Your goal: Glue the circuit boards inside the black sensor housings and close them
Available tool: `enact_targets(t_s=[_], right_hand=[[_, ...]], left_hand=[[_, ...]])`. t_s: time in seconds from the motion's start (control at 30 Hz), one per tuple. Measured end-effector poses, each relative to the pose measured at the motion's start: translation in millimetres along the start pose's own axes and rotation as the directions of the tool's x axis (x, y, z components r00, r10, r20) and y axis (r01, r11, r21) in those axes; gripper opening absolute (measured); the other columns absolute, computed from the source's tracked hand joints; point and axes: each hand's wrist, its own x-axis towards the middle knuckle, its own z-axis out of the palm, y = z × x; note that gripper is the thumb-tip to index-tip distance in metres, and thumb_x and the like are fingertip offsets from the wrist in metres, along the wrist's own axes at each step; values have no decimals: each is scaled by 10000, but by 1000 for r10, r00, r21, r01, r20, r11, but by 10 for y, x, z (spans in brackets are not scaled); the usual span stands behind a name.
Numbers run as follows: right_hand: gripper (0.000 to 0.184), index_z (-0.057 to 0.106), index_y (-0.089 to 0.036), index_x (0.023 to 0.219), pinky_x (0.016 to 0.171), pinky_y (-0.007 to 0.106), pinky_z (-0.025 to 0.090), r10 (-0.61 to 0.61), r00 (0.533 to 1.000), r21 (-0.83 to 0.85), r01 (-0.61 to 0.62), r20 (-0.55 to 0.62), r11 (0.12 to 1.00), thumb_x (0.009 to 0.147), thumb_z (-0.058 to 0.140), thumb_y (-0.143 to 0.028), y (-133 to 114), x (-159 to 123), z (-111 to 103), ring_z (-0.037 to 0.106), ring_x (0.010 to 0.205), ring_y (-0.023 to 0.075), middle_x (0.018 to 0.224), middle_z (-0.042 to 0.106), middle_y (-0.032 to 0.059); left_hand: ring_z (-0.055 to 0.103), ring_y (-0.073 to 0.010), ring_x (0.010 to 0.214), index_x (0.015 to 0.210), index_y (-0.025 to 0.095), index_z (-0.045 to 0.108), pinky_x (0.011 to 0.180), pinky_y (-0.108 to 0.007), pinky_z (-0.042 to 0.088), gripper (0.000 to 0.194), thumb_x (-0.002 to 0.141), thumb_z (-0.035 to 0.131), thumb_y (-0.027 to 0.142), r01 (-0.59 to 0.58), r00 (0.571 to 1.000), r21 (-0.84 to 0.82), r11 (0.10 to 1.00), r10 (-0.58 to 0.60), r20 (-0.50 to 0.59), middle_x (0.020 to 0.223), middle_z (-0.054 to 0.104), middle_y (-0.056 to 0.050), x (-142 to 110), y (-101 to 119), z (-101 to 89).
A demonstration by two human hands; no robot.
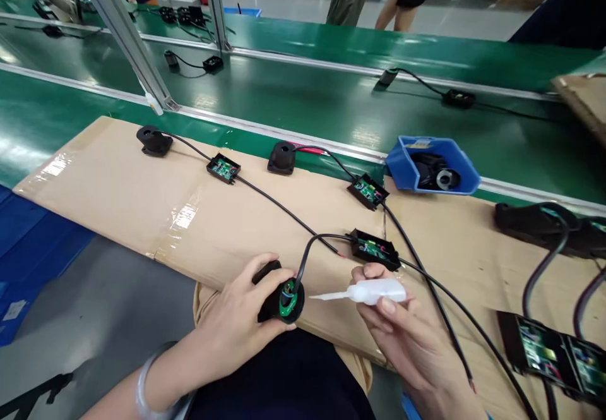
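My left hand [250,303] is wrapped round a black round housing [297,309], tilted so that a green circuit board [286,300] shows in its open end. A black cable runs from that board to a small open black box [375,249] with electronics inside, lying on the cardboard. Between the fingers and thumb of my right hand [402,325] is a white squeeze bottle [379,291]. Its thin nozzle points left toward the housing, a small gap apart from it.
Cardboard [118,186] covers the bench. Two black mounts [283,157] are cabled to open circuit boxes [223,168]. A blue bin [433,166] holds black parts. More wired units [544,350] lie at right. Beyond runs a green conveyor [293,98] with a metal post [125,35]; people stand behind.
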Motion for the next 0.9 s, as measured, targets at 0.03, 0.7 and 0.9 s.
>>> enact_targets(t_s=[0.03, 0.7, 0.9], right_hand=[[279, 729, -235, 896, 403, 165, 224, -2, 1000, 9, 2, -13, 1000, 676, 866, -338, 23, -8, 3, 246, 477, 16, 831, 574, 30], [123, 652, -234, 994, 493, 224, 480, -399, 915, -646, 343, 66, 681, 910, 682, -319, 84, -247, 259, 582, 595, 113, 838, 621, 15], [112, 627, -237, 1014, 566, 287, 488, -465, 852, -744, 469, 240, 476, 915, 668, -271, 18, -269, 318, 601, 696, 167, 849, 640, 39]], left_hand=[[626, -281, 1124, 1342, 379, 493, 821, -411, 617, 580, 826, 722, 248, -3, 1000, 50, 999, 3, -4, 1474, 407, -69, -7, 6, 13], [672, -333, 1020, 1352, 302, 462, 634, -419, 629, 610, 789, 615, 123, -52, 999, 488, 871, 53, 12, 1414, 429, -133, -29, 214, 108], [687, -342, 983, 1348, 294, 472, 587, -417, 619, 615, 778, 602, 105, -41, 999, 498, 866, 38, 16, 1420, 437, -141, -9, 246, 100]])
